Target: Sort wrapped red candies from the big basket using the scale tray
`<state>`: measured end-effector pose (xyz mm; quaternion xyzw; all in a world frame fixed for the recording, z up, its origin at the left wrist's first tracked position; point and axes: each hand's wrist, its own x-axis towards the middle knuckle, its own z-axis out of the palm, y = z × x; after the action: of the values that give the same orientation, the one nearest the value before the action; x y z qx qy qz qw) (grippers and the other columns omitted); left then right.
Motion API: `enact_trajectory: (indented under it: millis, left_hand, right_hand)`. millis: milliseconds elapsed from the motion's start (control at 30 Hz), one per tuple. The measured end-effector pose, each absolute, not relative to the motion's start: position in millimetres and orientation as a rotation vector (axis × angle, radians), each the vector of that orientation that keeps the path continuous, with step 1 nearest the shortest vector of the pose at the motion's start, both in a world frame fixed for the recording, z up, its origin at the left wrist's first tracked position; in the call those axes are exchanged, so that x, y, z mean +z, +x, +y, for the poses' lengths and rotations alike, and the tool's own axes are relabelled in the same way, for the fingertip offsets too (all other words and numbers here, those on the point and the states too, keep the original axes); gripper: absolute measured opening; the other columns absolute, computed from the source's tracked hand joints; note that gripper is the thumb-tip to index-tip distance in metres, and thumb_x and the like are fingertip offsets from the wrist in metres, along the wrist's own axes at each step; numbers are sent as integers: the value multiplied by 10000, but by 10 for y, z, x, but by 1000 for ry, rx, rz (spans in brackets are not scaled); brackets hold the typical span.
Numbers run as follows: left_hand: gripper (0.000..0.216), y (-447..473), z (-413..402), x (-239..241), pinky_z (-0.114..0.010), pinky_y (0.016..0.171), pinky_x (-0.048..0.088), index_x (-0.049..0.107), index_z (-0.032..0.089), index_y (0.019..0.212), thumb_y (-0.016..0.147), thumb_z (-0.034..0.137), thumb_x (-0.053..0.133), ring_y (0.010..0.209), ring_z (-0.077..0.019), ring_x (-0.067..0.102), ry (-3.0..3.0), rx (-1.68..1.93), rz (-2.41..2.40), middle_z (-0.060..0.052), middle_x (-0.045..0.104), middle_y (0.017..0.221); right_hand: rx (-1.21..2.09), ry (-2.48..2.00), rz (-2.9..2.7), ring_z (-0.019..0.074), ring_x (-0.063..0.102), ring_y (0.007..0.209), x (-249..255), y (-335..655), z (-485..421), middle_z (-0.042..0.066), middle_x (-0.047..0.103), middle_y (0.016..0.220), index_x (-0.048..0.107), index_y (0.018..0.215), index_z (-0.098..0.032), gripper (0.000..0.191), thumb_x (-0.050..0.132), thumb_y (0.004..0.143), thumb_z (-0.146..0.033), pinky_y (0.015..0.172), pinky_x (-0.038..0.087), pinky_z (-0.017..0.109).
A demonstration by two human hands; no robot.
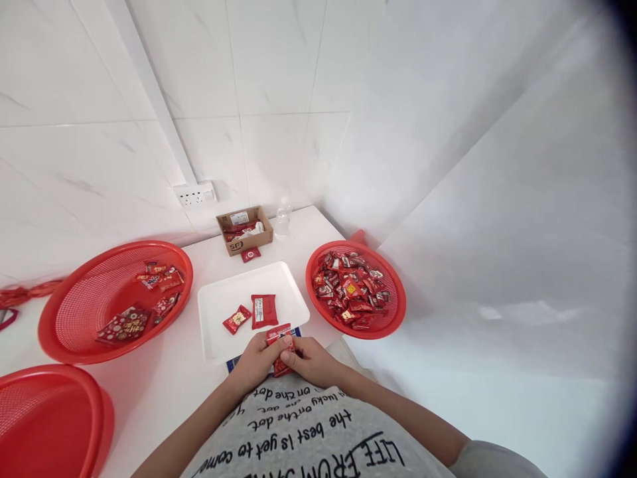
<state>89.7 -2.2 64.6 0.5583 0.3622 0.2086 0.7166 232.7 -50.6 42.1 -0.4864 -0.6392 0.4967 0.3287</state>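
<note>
Close to my body, at the near edge of a white tray (212, 312), my left hand (259, 358) and my right hand (311, 360) are closed together on a red snack packet (283, 364). Both thumbs rest on its front, and its middle is partly hidden by them. Inside the tray lie a larger red packet (263, 311) with a white label and a smaller red-and-gold packet (237, 319). Under the tray's near side a blue edge (232, 364) shows; what it belongs to is hidden.
To the right stands a red basket (398, 292) full of small red packets. On the left are a red basket (64, 318) with several packets and another red basket (94, 405). Behind the tray are a cardboard box (249, 242), a red packet (251, 254) and a clear bottle (283, 219).
</note>
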Motion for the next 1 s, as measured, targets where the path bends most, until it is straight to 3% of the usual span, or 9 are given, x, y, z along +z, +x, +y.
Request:
enact_trajectory:
  millis: [267, 467, 600, 800, 1000]
  left_hand:
    - [354, 954, 35, 579, -245, 582, 401, 556, 139, 656, 777, 466, 493, 579, -136, 506, 1274, 482, 867, 14, 552, 567]
    - [424, 911, 82, 672, -298, 752, 429, 598, 150, 876, 844, 494, 352, 810, -190, 559, 1381, 512, 899, -33, 633, 811]
    - [395, 885, 45, 664, -313, 764, 446, 516, 170, 1079, 794, 443, 495, 897, -202, 557, 1329, 537, 827, -56, 616, 998]
    - [267, 858, 26, 611, -310, 708, 455, 538, 154, 941, 775, 363, 546, 831, -196, 567, 1360, 553, 828, -49, 625, 891]
    - [319, 888, -18, 545, -341, 793, 448, 533, 151, 1035, 765, 318, 570, 920, -222, 577, 1329, 588, 813, -77, 632, 999]
  right_hand:
    - [1424, -1347, -1390, 120, 472, 586, 441, 2329, -471, 14, 550, 663, 576, 793, -134, 486, 339, 840, -556, 551, 391, 233]
    - [1362, -1310, -1319, 132, 497, 653, 519, 2354, -347, 10, 569, 717, 583, 806, -139, 431, 407, 823, -533, 618, 400, 245]
    - [1316, -1366, -1263, 144, 524, 694, 539, 2358, -310, 23, 589, 759, 584, 842, -144, 410, 397, 838, -508, 644, 412, 258]
    - [1235, -1425, -1329, 151, 527, 758, 540, 2399, -288, 21, 591, 827, 555, 878, -169, 275, 480, 816, -426, 685, 425, 268]
    - [1305, -1359, -1290, 150, 525, 717, 581, 2411, -282, 8, 589, 773, 566, 832, -172, 238, 549, 758, -398, 669, 432, 273]
